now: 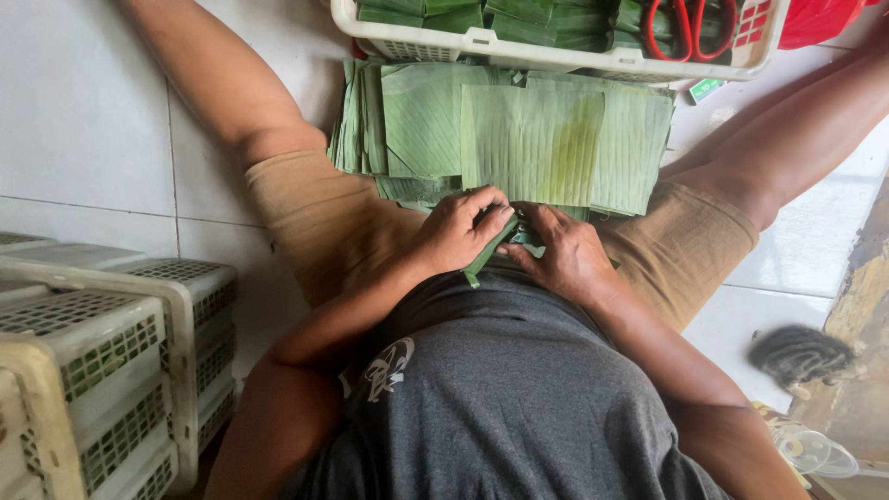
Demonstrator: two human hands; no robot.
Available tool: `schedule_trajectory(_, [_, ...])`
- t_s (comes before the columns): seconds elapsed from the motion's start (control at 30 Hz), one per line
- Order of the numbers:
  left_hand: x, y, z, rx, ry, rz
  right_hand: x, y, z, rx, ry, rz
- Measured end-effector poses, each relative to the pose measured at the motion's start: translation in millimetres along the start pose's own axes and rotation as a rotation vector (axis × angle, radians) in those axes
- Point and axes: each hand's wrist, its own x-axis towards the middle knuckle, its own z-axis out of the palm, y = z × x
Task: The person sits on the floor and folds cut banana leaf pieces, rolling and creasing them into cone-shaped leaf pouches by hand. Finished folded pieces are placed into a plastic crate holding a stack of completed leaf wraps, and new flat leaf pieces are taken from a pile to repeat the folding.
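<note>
White tile floor. My left hand [458, 231] and right hand [565, 255] both pinch a folded leaf strip [489, 250]; I'd crease firmly, edges aligned.

I see a dark grey t-shirt [519, 389] with a small pale print near the hem, tan shorts [324, 218], bare arms and legs.

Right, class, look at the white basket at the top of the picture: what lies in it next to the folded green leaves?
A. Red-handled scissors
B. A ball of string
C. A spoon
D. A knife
A: red-handled scissors rest on the folded leaves in the white basket, at its right end.
</note>
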Motion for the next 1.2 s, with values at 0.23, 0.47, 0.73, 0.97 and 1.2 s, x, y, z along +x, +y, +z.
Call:
schedule_trajectory(0.23, [-1,1,-2,-0.006,-0.028,-0.013,-10,24,25,-0.136,0.023,-0.021])
schedule_trajectory(0.47, [-4,-14,2,0.024,-0.055,-0.017,-10,49,48,-0.198,0.028,-0.151])
schedule_trajectory(0.73, [-4,-68,19,-0.28,-0.086,-0.16,1,47,25,0.106,-0.16,0.11])
schedule_trajectory(0.97, [0,-52,4,-1.052,-0.014,-0.449,-14,64,5,0.899,0.193,0.298])
schedule_trajectory(1.2, [-14,-13,-63,-1.255,0.073,-0.461,-18,89,11,0.682,0.319,0.361])
